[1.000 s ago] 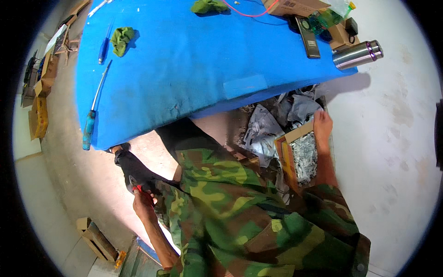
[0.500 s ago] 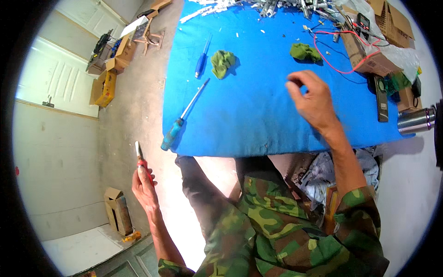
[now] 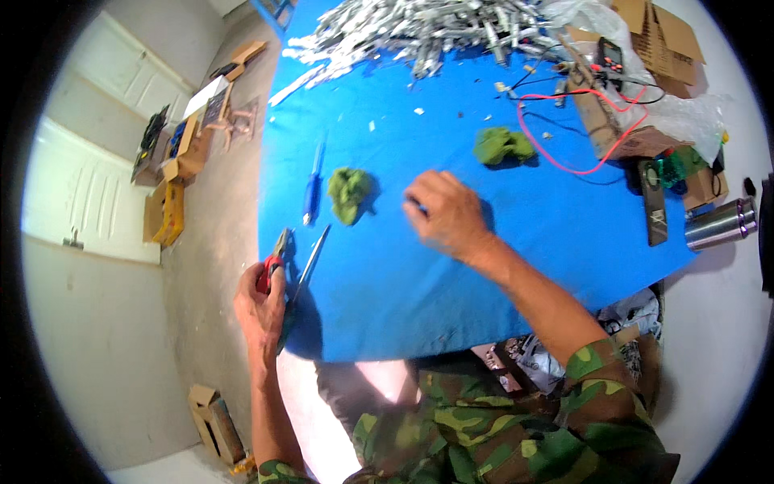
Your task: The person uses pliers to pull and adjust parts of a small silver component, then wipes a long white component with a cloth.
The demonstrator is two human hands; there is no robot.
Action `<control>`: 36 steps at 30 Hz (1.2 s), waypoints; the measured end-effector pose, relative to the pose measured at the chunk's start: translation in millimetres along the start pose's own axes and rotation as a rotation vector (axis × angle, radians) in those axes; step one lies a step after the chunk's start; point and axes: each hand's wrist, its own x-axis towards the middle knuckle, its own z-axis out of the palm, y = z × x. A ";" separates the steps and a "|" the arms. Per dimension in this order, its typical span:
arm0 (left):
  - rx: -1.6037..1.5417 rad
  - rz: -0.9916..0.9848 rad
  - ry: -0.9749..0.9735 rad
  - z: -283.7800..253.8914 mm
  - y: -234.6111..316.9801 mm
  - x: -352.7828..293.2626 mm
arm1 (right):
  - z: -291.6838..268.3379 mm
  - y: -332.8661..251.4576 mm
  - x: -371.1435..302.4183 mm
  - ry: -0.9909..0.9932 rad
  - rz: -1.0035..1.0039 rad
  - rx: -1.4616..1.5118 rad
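Note:
My left hand [image 3: 258,308] is closed around red-handled pliers [image 3: 281,242], their metal jaws pointing away over the table's left edge. Just beside them lies a long screwdriver [image 3: 314,260], its handle mostly hidden by my hand. A second screwdriver with a blue handle [image 3: 310,198] lies farther off. My right hand [image 3: 453,216] hovers over the middle of the blue-covered table [image 3: 403,298], fingers curled toward the thumb. Whatever it may hold is hidden. Two crumpled green cloth bundles [image 3: 348,194] lie nearby, one on each side of that hand.
A heap of thin silvery-white strips [image 3: 427,32] covers the far side. At right stand a cardboard box [image 3: 592,113] with a meter [image 3: 610,58], a looped red wire [image 3: 556,166], a dark flat bar [image 3: 654,206] and a steel flask [image 3: 720,226]. Cartons [image 3: 165,214] sit on the floor at left.
My left hand has brought the pliers up from beside the table to its left edge. My right hand has moved left, its fingers still curled. The view has shifted, showing more of the far heap.

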 end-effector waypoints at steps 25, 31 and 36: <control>0.390 0.309 0.053 33.1 -11.7 15.2 | -3.9 -3.8 4.0 -0.012 0.128 0.107; 0.404 0.298 0.045 34.1 -11.4 15.8 | -1.6 -2.1 2.5 -0.008 0.109 0.099; 0.400 0.264 0.039 33.1 -8.5 13.4 | -0.2 -2.5 2.4 0.000 0.110 0.112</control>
